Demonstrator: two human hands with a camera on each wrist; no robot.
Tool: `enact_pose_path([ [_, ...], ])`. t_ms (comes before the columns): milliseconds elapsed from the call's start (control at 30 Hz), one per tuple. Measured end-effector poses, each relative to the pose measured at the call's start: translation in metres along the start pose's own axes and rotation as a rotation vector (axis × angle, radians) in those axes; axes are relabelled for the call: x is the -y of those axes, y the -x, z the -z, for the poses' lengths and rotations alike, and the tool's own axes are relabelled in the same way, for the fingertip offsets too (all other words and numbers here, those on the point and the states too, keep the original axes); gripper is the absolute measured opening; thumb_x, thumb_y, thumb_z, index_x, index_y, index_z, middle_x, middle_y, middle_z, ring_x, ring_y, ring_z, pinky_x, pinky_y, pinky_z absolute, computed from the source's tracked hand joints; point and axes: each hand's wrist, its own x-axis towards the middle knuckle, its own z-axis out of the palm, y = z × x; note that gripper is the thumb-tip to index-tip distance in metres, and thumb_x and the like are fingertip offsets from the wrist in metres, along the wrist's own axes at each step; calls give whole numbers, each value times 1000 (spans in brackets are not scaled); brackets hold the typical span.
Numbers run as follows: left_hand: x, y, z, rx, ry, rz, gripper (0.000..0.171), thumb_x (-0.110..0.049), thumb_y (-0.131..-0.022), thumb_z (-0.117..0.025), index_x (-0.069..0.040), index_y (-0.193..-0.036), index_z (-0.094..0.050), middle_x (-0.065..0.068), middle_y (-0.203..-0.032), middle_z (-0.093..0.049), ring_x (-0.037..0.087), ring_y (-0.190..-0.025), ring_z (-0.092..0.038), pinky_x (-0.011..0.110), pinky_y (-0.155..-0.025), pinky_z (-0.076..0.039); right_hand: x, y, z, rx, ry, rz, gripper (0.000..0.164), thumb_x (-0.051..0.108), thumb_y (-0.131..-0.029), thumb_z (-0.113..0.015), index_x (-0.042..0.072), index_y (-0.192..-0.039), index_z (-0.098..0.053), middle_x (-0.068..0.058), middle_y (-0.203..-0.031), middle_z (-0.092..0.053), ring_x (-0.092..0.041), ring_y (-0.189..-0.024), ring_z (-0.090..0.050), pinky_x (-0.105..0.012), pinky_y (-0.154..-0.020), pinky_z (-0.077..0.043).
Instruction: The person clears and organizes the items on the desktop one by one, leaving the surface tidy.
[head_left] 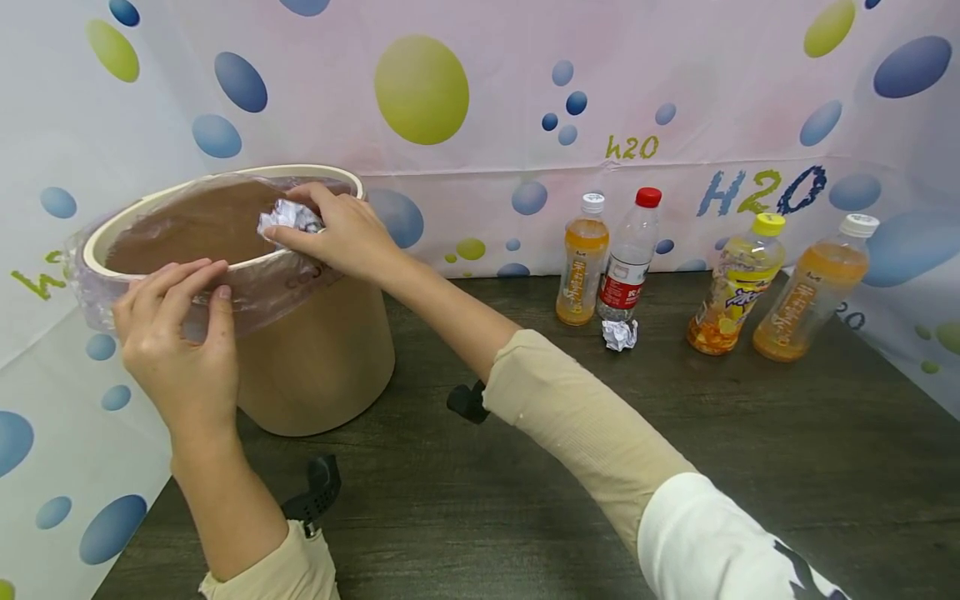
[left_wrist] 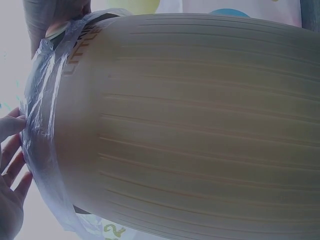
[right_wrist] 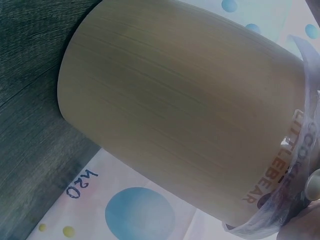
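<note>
A tan trash bin (head_left: 322,367) stands at the left of the table, with a clear plastic bag (head_left: 266,296) folded over its pale rim. My right hand (head_left: 345,233) reaches over the rim's right side and pinches a crumpled white paper ball (head_left: 288,217) between thumb and fingers, at the bin's mouth. On the near side, my left hand (head_left: 180,342) touches the bag and rim with extended fingers. The left wrist view shows those fingers (left_wrist: 15,165) against the bag's edge. In the right wrist view the bin wall fills most of the frame.
Another crumpled paper ball (head_left: 619,335) lies on the dark table (head_left: 570,450). Behind it stand an orange-drink bottle (head_left: 581,267) and a red-capped clear bottle (head_left: 628,258). Farther right are a yellow-capped bottle (head_left: 738,287) and a white-capped bottle (head_left: 813,292). A dotted cloth backdrop (head_left: 495,92) hangs behind.
</note>
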Motion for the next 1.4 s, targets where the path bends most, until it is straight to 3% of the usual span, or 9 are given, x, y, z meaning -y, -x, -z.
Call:
enact_pose_path([
  [200, -3, 0, 0, -5, 3, 1, 12, -2, -82, -65, 4, -90, -71, 15, -96, -67, 28, -103, -52, 30, -101, -27, -1, 2, 0, 9, -77, 15, 55, 47, -85, -59, 17, -129, -47, 10, -115, -59, 3, -105, -48, -11, -90, -26],
  [400, -4, 0, 0, -10, 7, 0, 11, -1, -82, -65, 4, -90, -71, 15, -96, -67, 28, -102, -53, 30, -100, -27, -3, 8, 8, 26, -280, -6, 56, 37, -83, -66, 16, -130, -45, 7, -117, -56, 4, -101, -52, -8, -81, -36],
  [600, 0, 1, 1, -16, 9, -6, 11, 0, -81, -65, 4, -89, -72, 15, -95, -67, 29, -101, -52, 31, -100, -27, -19, 30, 26, -35, -357, 69, 48, 27, -86, -64, 12, -128, -47, 4, -116, -56, -1, -102, -51, -11, -85, -35],
  [833, 5, 2, -1, -13, 20, -22, 12, 0, -80, -65, 2, -90, -72, 14, -95, -67, 28, -101, -53, 32, -101, -26, -68, 80, 45, -88, -366, 118, 45, 21, -88, -62, 5, -128, -48, -5, -122, -55, -8, -114, -46, -19, -95, -32],
  [1167, -1, 0, -2, -18, 1, -5, 11, 0, -81, -64, 3, -89, -72, 14, -96, -67, 26, -103, -52, 30, -101, -26, -149, 154, 70, -184, -267, -63, 43, 20, -87, -64, 6, -125, -51, -7, -123, -56, -17, -116, -48, -32, -98, -35],
  [1400, -3, 0, -1, -15, 0, -1, 11, 2, -81, -64, 3, -89, -72, 14, -95, -67, 26, -102, -52, 31, -101, -27, -200, 192, 74, -238, -216, -223, 43, 21, -87, -64, 3, -124, -51, -15, -124, -53, -27, -117, -46, -42, -98, -35],
])
